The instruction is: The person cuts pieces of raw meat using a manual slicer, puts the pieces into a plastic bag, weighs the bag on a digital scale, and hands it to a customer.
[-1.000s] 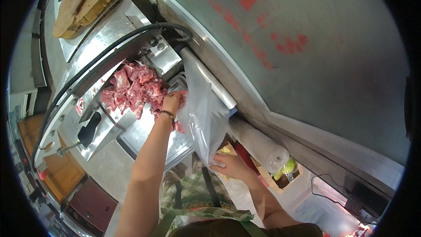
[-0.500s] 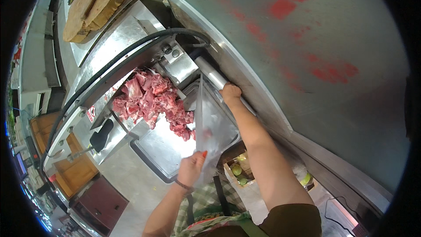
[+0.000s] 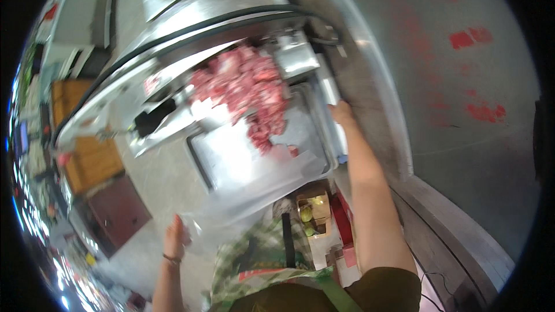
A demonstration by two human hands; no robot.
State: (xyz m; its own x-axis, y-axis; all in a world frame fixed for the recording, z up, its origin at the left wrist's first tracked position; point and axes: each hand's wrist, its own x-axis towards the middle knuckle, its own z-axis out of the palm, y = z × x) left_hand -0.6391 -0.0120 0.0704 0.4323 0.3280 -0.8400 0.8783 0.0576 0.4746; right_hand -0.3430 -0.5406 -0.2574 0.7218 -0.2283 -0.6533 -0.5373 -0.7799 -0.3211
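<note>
A sheet of clear plastic film (image 3: pixel 254 193) stretches across the front of a metal tray (image 3: pixel 202 164). At lower left my left hand (image 3: pixel 175 237) is closed on the film's end, the fingers partly blurred. My right hand (image 3: pixel 342 112) rests on a long pale roll (image 3: pixel 327 81) along the tray's right side, its fingers curled over it. Chopped red meat pieces (image 3: pixel 243 84) are heaped on the metal surface beyond and spill into the tray. A small meat piece (image 3: pixel 293 151) lies by the film's edge.
A metal machine with a black hose (image 3: pixel 191 33) arches over the meat. A black handle (image 3: pixel 155 118) juts out at left. A greenish panel (image 3: pixel 457 81) with red smears stands at right. Below are a cardboard box (image 3: pixel 317 214) with green fruit and a dark red cabinet (image 3: pixel 120 211).
My left hand has moved left and down, pulling the film from upright to stretched across the tray's front. My right hand stays at the roll. The view has turned and shifted.
</note>
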